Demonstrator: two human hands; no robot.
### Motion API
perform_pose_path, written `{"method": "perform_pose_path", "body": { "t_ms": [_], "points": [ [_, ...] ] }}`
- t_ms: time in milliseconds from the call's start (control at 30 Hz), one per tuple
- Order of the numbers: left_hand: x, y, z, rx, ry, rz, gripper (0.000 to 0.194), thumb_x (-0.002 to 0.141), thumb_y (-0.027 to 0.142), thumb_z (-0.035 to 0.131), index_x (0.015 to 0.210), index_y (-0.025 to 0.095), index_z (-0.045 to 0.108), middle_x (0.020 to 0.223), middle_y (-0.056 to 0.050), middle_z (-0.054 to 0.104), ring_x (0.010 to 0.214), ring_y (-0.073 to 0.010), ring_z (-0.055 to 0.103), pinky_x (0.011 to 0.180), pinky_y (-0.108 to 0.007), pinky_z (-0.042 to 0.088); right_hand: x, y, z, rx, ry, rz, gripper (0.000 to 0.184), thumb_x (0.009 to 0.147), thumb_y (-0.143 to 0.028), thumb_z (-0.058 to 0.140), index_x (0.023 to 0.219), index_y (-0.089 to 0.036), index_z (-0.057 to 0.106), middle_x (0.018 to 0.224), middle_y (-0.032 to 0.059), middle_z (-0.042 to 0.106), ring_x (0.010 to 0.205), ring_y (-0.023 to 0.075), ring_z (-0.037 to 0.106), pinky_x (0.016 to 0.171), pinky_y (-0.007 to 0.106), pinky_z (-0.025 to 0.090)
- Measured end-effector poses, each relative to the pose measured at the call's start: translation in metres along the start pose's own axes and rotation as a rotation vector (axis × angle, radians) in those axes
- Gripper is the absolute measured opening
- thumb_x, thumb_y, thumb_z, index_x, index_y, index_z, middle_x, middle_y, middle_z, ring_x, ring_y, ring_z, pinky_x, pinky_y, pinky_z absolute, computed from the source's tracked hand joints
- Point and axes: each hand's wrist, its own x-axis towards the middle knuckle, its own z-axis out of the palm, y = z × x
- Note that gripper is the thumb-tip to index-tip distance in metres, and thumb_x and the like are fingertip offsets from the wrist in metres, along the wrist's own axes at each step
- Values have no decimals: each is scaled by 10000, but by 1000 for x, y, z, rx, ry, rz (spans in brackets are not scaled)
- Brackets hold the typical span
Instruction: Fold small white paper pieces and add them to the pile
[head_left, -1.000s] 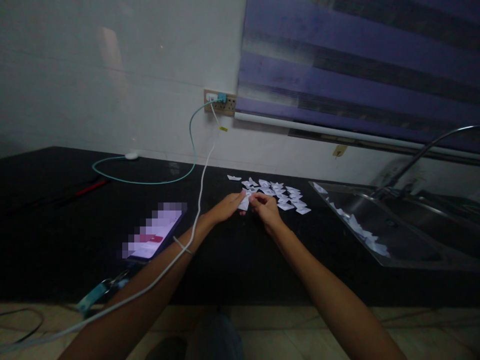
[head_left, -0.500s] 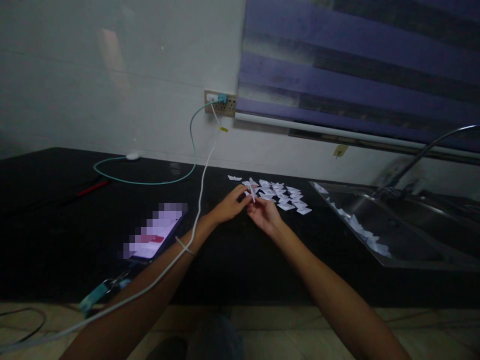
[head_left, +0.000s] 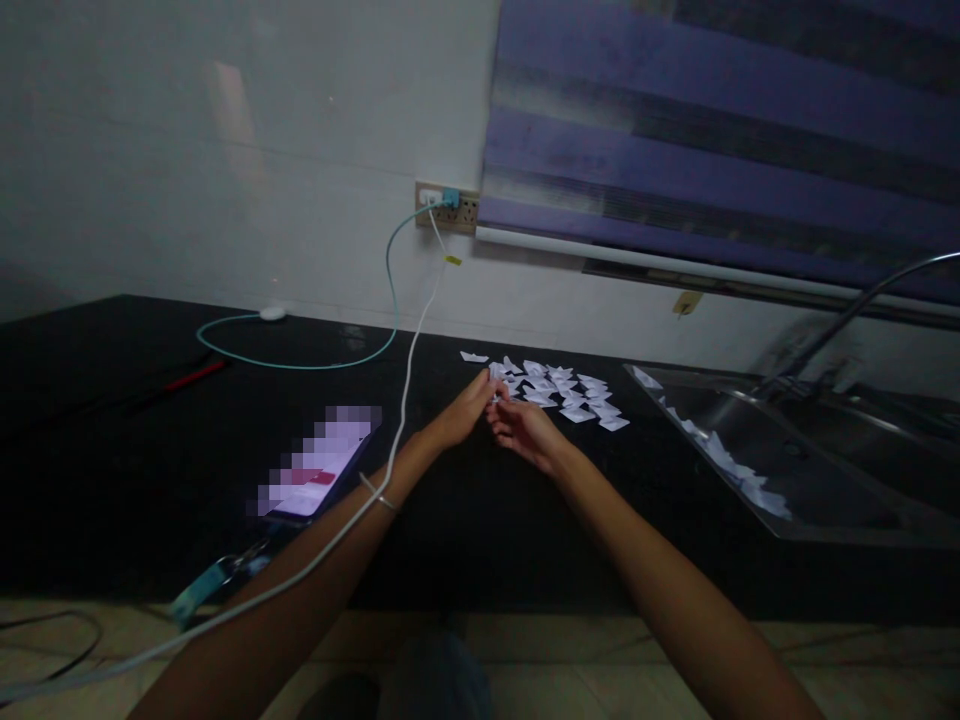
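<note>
A white cable (head_left: 409,370) runs down from the wall socket (head_left: 448,207) and drapes across your left forearm, right beside the lit phone (head_left: 319,465) lying on the black counter (head_left: 112,420). A teal cable (head_left: 300,362) loops over the counter further back, and a red pen-like object (head_left: 193,374) lies to the far left. To your right the steel sink (head_left: 795,470) holds a strip of white paper scraps (head_left: 731,470).

Your left hand (head_left: 461,415) and right hand (head_left: 521,428) meet at the near edge of a scatter of small folded paper pieces (head_left: 566,392). Both sets of fingertips seem to pinch one small white paper piece (head_left: 496,385) between them, held just above the counter; in this dim light its shape is hard to make out. The other folded pieces are white, angular and lie flat in a loose cluster just behind your hands.
</note>
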Motion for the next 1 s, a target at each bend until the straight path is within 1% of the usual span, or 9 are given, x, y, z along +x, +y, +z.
{"method": "perform_pose_path", "body": {
  "t_ms": [67, 133, 200, 267, 400, 533, 667, 800, 1000],
  "points": [
    [4, -9, -5, -142, -5, 9, 520, 982, 660, 391, 902, 183, 582, 901, -39, 612, 828, -171, 567, 789, -299, 478, 1, -2, -6, -238, 20, -33, 158, 866, -262, 649, 778, -148, 713, 713, 25, 680, 539, 81, 577, 492, 180, 448],
    [8, -15, -9, -286, -5, -8, 527, 919, 700, 463, 824, 188, 543, 814, -26, 596, 738, -157, 559, 670, -276, 454, 2, -5, -12, -373, 63, -86, 167, 821, -263, 674, 707, -145, 706, 656, 23, 653, 531, 85, 557, 471, 182, 409],
    [12, -18, -11, -387, -26, -39, 510, 904, 687, 497, 756, 199, 489, 704, 2, 545, 643, -133, 521, 615, -259, 430, 3, -9, -16, -365, 113, -171, 159, 763, -281, 714, 671, -155, 688, 588, 2, 603, 507, 87, 520, 450, 189, 373],
    [15, -19, -11, -445, -78, -99, 526, 935, 674, 464, 694, 207, 441, 603, 29, 464, 553, -112, 456, 581, -248, 411, 4, -11, -18, -283, 148, -281, 179, 701, -327, 771, 684, -169, 688, 570, -17, 578, 501, 91, 497, 437, 201, 355],
    [17, -22, -8, -518, -199, -270, 600, 968, 709, 372, 635, 212, 405, 535, 47, 378, 466, -97, 351, 506, -243, 369, 6, -11, -17, -199, 152, -425, 332, 606, -414, 873, 809, -188, 742, 662, -7, 642, 548, 108, 514, 430, 219, 346],
    [14, -30, -4, -537, -289, -320, 608, 962, 725, 368, 660, 202, 441, 537, 45, 383, 459, -93, 326, 471, -229, 347, 9, -7, -18, -216, 134, -474, 409, 608, -463, 898, 890, -192, 778, 679, 0, 661, 575, 119, 526, 444, 234, 357],
    [12, -34, -4, -590, -327, -349, 563, 978, 685, 382, 725, 191, 478, 547, 51, 374, 449, -84, 295, 434, -208, 298, 11, -5, -22, -236, 116, -474, 431, 592, -476, 917, 883, -186, 788, 655, 0, 658, 567, 120, 536, 447, 234, 359],
    [12, -33, -6, -624, -358, -402, 538, 995, 641, 368, 713, 193, 459, 558, 48, 355, 442, -82, 280, 413, -206, 277, 9, -6, -22, -278, 104, -472, 419, 591, -470, 923, 855, -173, 789, 631, -3, 654, 524, 106, 520, 447, 239, 366],
    [10, -36, -5, -574, -372, -304, 431, 968, 552, 474, 719, 200, 448, 597, 50, 344, 477, -85, 267, 422, -198, 273, 7, -6, -21, -309, 84, -504, 353, 635, -462, 908, 811, -182, 785, 632, -3, 662, 491, 95, 507, 444, 242, 368]
  ]
}}
